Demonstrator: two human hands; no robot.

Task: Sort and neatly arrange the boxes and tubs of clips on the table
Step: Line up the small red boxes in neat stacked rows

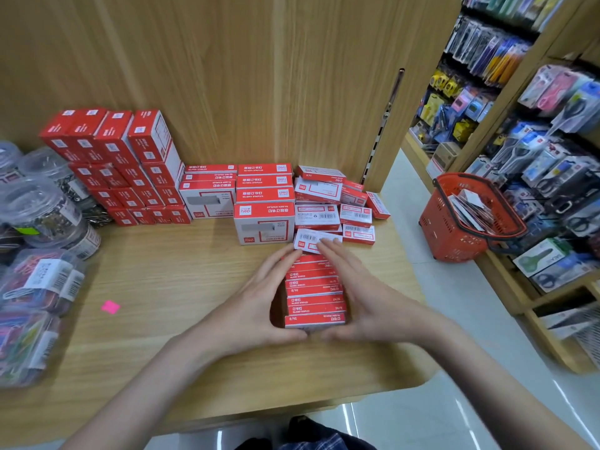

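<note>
The premises are identified as a stationery shop. On the right, wooden display shelving [506,102] is seen, hung in rows with carded and blister-packed goods [477,53], among which scissors [561,115] can be made out. A red plastic shopping basket [454,228], holding packets, is set on the pale tiled floor [454,336] beside that shelving. Stock is held in multiples on a wood-grain counter [181,264]: identical red and white boxes [263,196] bearing barcodes and printed labels are stacked against the far panel, and clear tubs of clips [42,209], each carrying a barcode sticker, are grouped at the left edge.
</note>
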